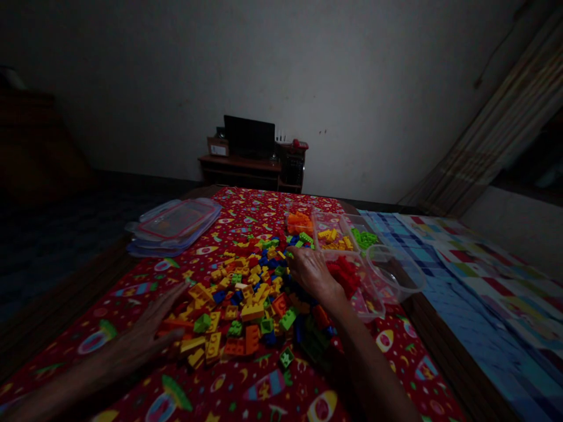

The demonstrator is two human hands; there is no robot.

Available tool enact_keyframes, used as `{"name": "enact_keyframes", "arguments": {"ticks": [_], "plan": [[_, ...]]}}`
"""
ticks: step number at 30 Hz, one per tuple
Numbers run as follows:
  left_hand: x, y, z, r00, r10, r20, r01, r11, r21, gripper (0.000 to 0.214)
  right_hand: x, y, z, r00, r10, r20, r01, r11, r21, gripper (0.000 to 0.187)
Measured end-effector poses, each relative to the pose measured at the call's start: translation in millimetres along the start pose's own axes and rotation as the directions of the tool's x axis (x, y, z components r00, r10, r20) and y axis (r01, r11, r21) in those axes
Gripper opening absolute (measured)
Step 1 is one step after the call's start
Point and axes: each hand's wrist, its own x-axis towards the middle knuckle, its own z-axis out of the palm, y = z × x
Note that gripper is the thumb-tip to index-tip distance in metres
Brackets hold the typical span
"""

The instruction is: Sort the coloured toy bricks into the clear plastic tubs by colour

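A loose heap of plastic building bricks (253, 310) in yellow, orange, green, blue and red is spread over the red patterned cloth. My left hand (152, 325) rests at the heap's left edge, its fingers stretched and apart, next to orange and yellow bricks. Over the right side of the heap, my right hand (313, 272) has its fingers curled down and closed; what they hold, if anything, is hidden. To its right, clear plastic boxes hold sorted bricks: orange bricks (299, 224), yellow bricks (336, 240), green bricks (364, 238) and red bricks (343, 276).
A clear round-cornered tub (398, 287) stands at the right edge of the red cloth (259, 205). Stacked plastic lids (176, 225) lie at the left. Beyond are a desk with a monitor (249, 136) and a red telephone (300, 144). Blue checked bedding (461, 328) spreads at the right.
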Motion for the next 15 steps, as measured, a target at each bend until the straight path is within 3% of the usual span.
{"name": "enact_keyframes", "arguments": {"ticks": [1,3,5,11,15], "plan": [[-10.3,-1.6,6.1,0.999,0.008,0.038,-0.006,0.999,-0.054,0.088,-1.3,1.5,6.4,1.0,-0.014,-0.024,0.015,1.0,0.012,0.027],[-19.9,1.6,19.0,0.999,0.012,-0.05,-0.018,0.992,-0.128,0.1,-3.4,4.0,19.4,0.998,-0.041,-0.048,0.042,0.999,0.021,0.03],[-14.9,12.2,30.5,0.995,-0.006,-0.103,-0.009,0.989,-0.147,0.096,-4.2,5.8,30.0,0.998,-0.058,-0.038,0.058,0.998,0.006,0.029],[42.3,60.1,44.4,0.978,-0.097,-0.182,0.057,0.976,-0.211,0.079,-2.0,10.0,38.5,0.993,-0.1,-0.056,0.101,0.995,0.011,0.03],[71.6,90.8,46.9,0.987,0.034,-0.156,-0.07,0.969,-0.235,0.077,0.5,9.9,28.2,0.997,-0.078,0.022,0.078,0.997,0.02,0.028]]}}
